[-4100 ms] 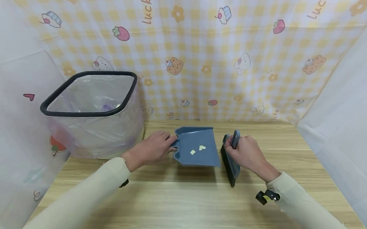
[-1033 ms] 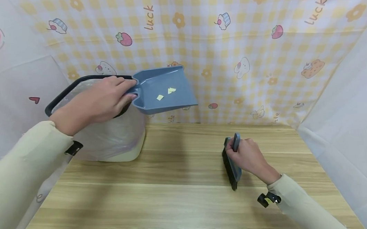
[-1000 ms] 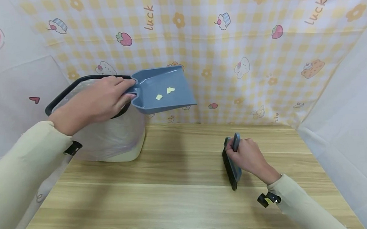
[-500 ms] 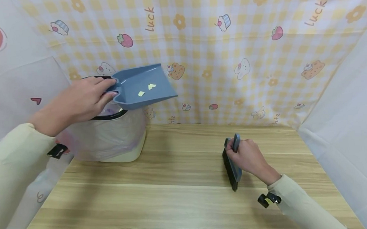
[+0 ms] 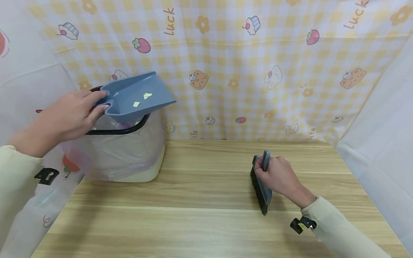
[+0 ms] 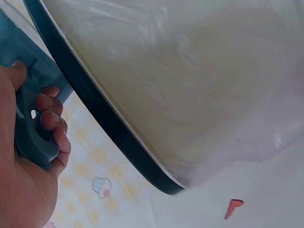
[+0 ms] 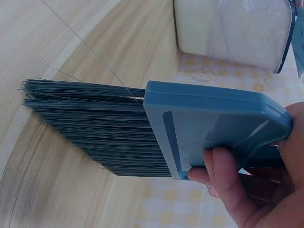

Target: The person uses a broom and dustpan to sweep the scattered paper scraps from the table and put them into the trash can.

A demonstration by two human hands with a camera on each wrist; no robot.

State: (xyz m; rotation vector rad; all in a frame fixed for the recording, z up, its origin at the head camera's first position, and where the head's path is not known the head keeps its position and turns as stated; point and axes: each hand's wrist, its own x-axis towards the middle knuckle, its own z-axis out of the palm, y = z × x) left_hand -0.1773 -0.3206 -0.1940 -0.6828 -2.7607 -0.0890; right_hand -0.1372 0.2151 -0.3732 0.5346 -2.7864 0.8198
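A blue-grey dustpan (image 5: 131,92) hangs over the opening of the lined trash bin (image 5: 124,156) in the head view, its flat lip pointing right. Several pale yellow paper scraps (image 5: 136,104) lie on its pan. My left hand (image 5: 69,116) grips the dustpan's handle; the left wrist view shows the fingers curled round that handle (image 6: 33,137) beside the bin's dark rim (image 6: 104,116). On the right, my right hand (image 5: 279,176) holds a blue-grey hand brush (image 5: 265,188) by its handle. Its dark bristles (image 7: 95,123) point down at the wooden tabletop (image 7: 95,47).
The bin stands at the back left of the wooden table (image 5: 183,223), a clear bag folded over its black rim. A yellow checked curtain (image 5: 224,65) hangs behind, with white sheeting (image 5: 396,134) along both sides.
The left hand has lifted the dustpan off the table area and carried it up and left, over the bin, scraps still on it. The right hand and brush have stayed nearly still.
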